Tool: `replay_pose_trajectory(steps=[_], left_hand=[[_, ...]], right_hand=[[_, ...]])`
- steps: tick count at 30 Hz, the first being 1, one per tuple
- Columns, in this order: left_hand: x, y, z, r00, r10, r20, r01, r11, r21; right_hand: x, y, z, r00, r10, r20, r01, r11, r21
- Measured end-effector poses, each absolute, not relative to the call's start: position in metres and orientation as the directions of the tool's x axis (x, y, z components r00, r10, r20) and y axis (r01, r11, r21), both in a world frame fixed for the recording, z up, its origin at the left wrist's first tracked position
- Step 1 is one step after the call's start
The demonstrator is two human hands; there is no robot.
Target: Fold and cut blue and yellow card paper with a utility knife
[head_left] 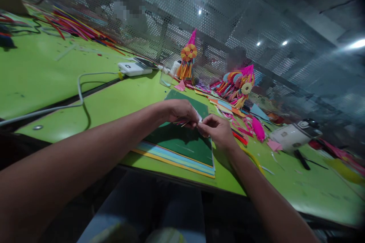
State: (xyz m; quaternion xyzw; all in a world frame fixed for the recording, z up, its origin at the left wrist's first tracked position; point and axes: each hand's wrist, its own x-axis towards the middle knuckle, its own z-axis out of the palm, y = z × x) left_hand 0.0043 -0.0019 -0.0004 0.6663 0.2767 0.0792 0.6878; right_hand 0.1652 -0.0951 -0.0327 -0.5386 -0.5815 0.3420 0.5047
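Over a stack of coloured sheets (pixel 182 152) with dark green on top, both hands meet. My left hand (pixel 182 111) is closed on a small white piece (pixel 199 117), perhaps paper; its exact kind is too small to tell. Thin strips (pixel 181 122) stick out beneath the left palm. The fingertips of my right hand (pixel 218 130) pinch the near end of the same white piece, touching the left fingers. Most of what lies inside the left hand is hidden. Right of the right hand, a red-orange tool (pixel 240 138) and a yellow curved handle (pixel 253 159) lie on the table.
Tasselled paper ornaments (pixel 188 53) stand at the back, with more (pixel 239 83) to their right. A white device (pixel 135 67) with a cable (pixel 81 87) lies left. A white container (pixel 295 134), a pink balloon-like object (pixel 258 129) and paper scraps lie right on the green table (pixel 119 102).
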Motion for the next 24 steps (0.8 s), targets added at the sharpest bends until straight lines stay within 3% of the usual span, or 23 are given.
replay_pose_trajectory(steps=[14,24], left_hand=[[0.0046,-0.0008,-0.0045,0.842,0.501,-0.199,0.217,0.023,0.976],[0.0028,0.001,-0.0041,0.845,0.497,-0.196,0.254,-0.051,0.966]], right_hand=[[0.1661,-0.0944,-0.0308,0.032,0.998,0.062,0.107,0.058,-0.993],[0.1694,-0.0938,-0.0275,0.01,0.996,0.085,0.215,0.081,-0.973]])
